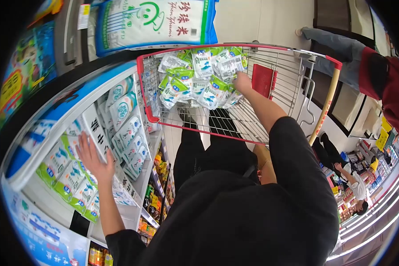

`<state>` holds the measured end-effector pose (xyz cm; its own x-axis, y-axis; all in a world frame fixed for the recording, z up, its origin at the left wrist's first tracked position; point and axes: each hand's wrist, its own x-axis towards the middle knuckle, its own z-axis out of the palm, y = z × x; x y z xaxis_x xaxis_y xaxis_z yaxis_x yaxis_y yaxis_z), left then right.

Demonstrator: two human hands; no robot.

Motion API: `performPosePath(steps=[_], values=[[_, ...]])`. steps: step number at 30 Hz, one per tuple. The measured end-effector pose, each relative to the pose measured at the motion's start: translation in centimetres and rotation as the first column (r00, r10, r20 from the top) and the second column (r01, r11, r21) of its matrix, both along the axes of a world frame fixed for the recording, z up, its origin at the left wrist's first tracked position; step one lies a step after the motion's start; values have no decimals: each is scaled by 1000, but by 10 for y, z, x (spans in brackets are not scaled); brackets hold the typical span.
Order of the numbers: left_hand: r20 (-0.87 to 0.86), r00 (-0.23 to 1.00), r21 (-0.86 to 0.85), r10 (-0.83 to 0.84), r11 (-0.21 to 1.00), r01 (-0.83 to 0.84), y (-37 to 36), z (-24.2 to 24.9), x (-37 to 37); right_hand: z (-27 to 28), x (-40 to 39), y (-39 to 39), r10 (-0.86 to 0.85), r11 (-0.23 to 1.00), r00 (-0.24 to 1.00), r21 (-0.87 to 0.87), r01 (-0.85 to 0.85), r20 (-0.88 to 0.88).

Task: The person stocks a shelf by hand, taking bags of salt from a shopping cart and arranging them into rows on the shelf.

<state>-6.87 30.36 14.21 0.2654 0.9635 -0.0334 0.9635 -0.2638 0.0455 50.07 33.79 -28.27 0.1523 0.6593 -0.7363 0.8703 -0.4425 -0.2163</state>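
My left hand is open with its fingers spread, over the white shelf divider beside a row of green-and-white packets. Nothing shows in its grip. At the cart, my right hand is at the right edge of a pile of similar packets; its fingers are closed against one of them, a packet with a barcode label. The pile lies in one end of the wire shopping cart, which has red corners and stands in front of my legs.
White-and-teal packets fill the neighbouring shelf section. A large rice bag lies beyond the cart. One person in jeans and a red top is at the upper right; another person is at the lower right near stocked shelves.
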Motion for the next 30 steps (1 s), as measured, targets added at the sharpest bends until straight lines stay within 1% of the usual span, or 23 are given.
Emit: performPosePath(steps=[1,3,4,6,7,8,10,12,14,15,16,18,19,21,22,23,24,26,28,30], values=[[1,1000,-6,0,1000,0,1,0,1,-9,1,7,99,991,995,84,-101,32],[0,1000,-24,-3,1000,3,2,0,0,-24,5,22,282,929,956,226,-293,83],[-7,1000,-42,0,999,0,4,-2,0,-29,9,31,366,880,925,285,-379,100],[-8,1000,-55,-26,998,26,3,-1,0,-38,11,47,429,751,877,453,-480,217],[-23,999,-65,-30,997,29,4,-2,0,-46,11,62,495,670,823,479,-566,280],[-25,999,-74,-28,997,26,4,-4,-2,-54,12,65,499,673,822,475,-567,274],[11,1000,-55,-2,998,2,1,-7,-6,-67,11,73,639,699,734,224,-679,229],[13,1000,-55,-1,999,2,1,-7,-7,-72,8,74,649,685,724,234,-690,235],[-1,1000,-83,15,996,-15,1,-5,-5,-74,5,77,668,733,730,42,-679,144],[-3,1000,-87,18,996,-18,0,-3,-5,-68,9,73,701,690,700,121,-714,138],[2,1000,-87,13,996,-12,1,-3,-5,-63,11,71,702,689,699,121,-715,136],[6,1000,-77,6,997,-6,2,-3,-5,-51,11,71,768,635,638,64,-770,49],[7,1000,-82,9,997,-9,1,-3,-6,-41,10,68,768,635,638,68,-770,53],[0,1000,-79,25,997,-24,1,-2,-5,-19,1,58,752,621,651,218,-753,104],[-1,1000,-73,27,997,-27,1,-1,-4,-6,-5,53,753,618,649,222,-754,107],[0,1000,-76,16,997,-16,3,-1,-4,8,-11,48,666,722,744,297,-624,-53],[-1,1000,-79,6,997,-6,4,0,-2,21,-17,43,561,811,798,343,-474,-221],[-8,1000,-66,9,998,-9,3,2,1,40,-35,25,630,684,723,643,-344,-284],[22,999,-22,24,999,-23,2,-1,0,87,-61,18,680,672,617,674,-307,-397],[30,999,-14,41,999,-40,1,2,2,127,-90,9,732,657,456,701,-276,-506]])
